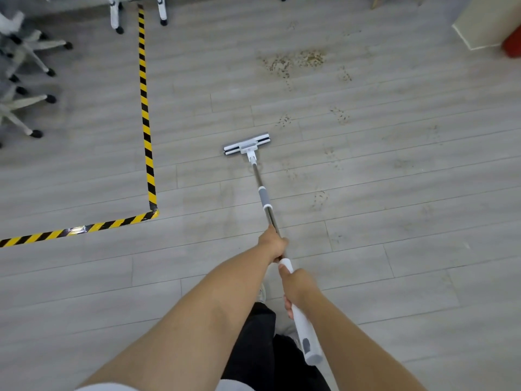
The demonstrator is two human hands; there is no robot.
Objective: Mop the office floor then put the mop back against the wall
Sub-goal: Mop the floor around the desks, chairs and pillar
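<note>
A flat mop with a white and grey head (247, 144) rests on the grey plank floor (394, 227) ahead of me. Its metal pole (263, 197) slants back toward me and ends in a white grip. My left hand (273, 244) grips the pole higher up, fingers curled round it. My right hand (297, 287) grips the white handle nearer my body. A patch of brown dirt (293, 62) lies beyond the mop head, with smaller muddy marks (320, 198) scattered to its right.
Yellow and black hazard tape (145, 114) runs down the floor on the left and turns a corner toward the left edge. White office chair bases (28, 100) on castors stand at far left. A cream cabinet corner (479, 24) and a red object (513, 43) sit at top right.
</note>
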